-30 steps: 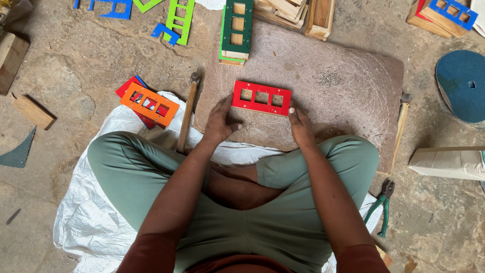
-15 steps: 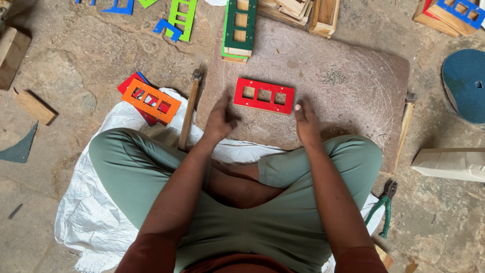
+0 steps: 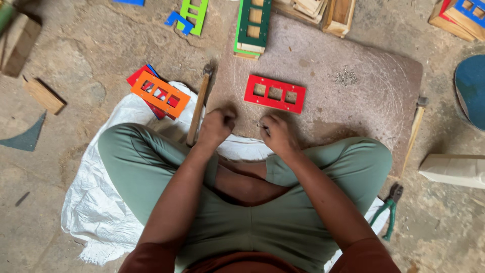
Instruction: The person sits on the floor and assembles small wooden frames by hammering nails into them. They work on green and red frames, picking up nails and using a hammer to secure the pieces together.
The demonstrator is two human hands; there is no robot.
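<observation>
A: Red frame [image 3: 275, 94] location?
B: Flat on the stone slab [image 3: 374, 101], three square cutouts, at 12 o'clock from both hands, close but not touching.
A: Left hand [image 3: 216, 126]?
B: Curled into a loose fist at the slab's near edge. Fingers tucked in; can't tell if they hold anything.
A: Right hand [image 3: 275, 132]?
B: Just beside it, at 3 o'clock. Fingers pinched narrow on something small and thin; can't tell what.
A: Around them?
B: Hammer [image 3: 199, 104] lies at 10 o'clock of the left hand, handle along the slab's left edge. Orange frame [image 3: 160, 94] further out at 10, stacked on a red piece. Nails [image 3: 345, 77] in a small pile at 2 o'clock of the red frame. Green frame [image 3: 252, 24] at 12. Pliers [image 3: 387, 209] on the floor at 4 o'clock, by the right knee. White sack [image 3: 93, 202] under the legs.
</observation>
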